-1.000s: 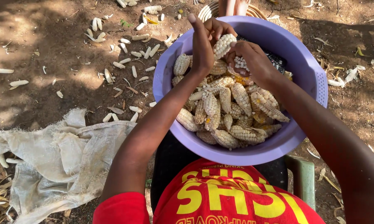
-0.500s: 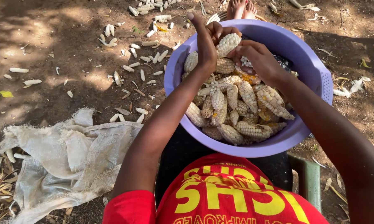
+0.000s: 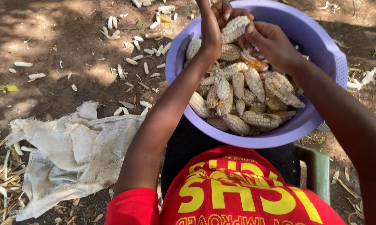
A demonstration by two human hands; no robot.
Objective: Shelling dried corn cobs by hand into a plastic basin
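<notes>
Head view: both hands hold one pale knobbly corn cob (image 3: pixel 235 28) above the far side of the big round purple plastic bowl (image 3: pixel 327 54). The left hand (image 3: pixel 211 31) is wrapped tight around one end, and the right hand (image 3: pixel 271 41) is closed on the other end. More cobs fill the bowl, and bare white cobs (image 3: pixel 133 46) lie on the dirt left of the bowl.

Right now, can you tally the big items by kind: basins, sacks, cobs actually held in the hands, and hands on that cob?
Purple basin: 1
Pale sack on the ground: 1
Maize cob held over the basin: 1
Hands on it: 2, left hand and right hand
Total: 5
</notes>
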